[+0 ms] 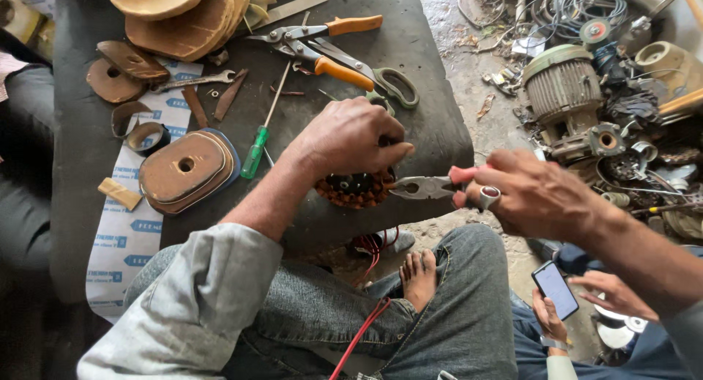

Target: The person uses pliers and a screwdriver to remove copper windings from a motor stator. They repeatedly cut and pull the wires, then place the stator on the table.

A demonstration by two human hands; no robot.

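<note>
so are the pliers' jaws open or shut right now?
Nearly shut: the pliers, held in the right hand, show only a thin gap at the tips, which point at the wound stator under the left hand.

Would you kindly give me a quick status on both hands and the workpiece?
Left hand clamped over copper-wound stator. Right hand gripping red-handled pliers, nose at the winding's edge. Green screwdriver lies nearby, apart.

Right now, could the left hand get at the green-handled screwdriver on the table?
Probably yes. The left hand rests on the copper-wound coil, and the screwdriver lies in the open just beside its wrist with nothing between them. The hand would have to let go of the coil first.
</note>
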